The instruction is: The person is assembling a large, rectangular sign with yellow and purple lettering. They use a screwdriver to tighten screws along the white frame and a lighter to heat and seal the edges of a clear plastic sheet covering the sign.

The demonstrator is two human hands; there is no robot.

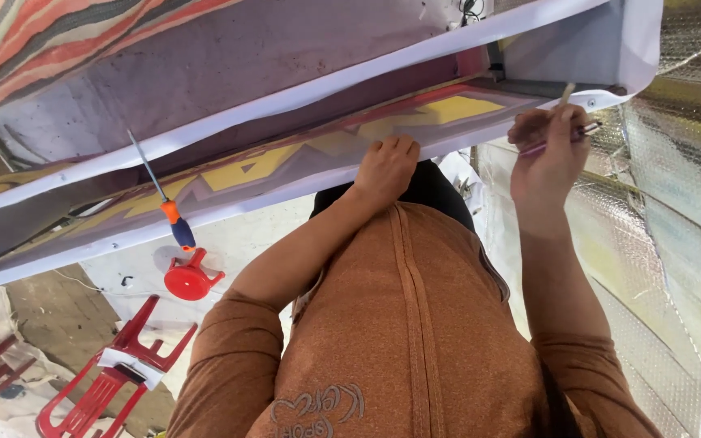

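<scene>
1. Our left hand [384, 169] lay with its fingers curled, pressed on the white printed banner with yellow shapes [285, 162], grasping nothing.
2. Our right hand [549, 158] gripped a thin pink-handled tool [565, 138] at the banner's corner, by the grey metal frame [561, 88].
3. A screwdriver with an orange and blue handle [174, 217] rested on the banner, well apart to the left.

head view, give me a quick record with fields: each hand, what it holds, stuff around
left hand: flat, fingers on the banner edge
right hand: gripping a thin pink tool near the banner's corner
banner: white border, yellow and red shapes
screwdriver: orange and blue handle, lying on the banner
nearby: red stool, red chair
right side: silver foil sheeting
</scene>
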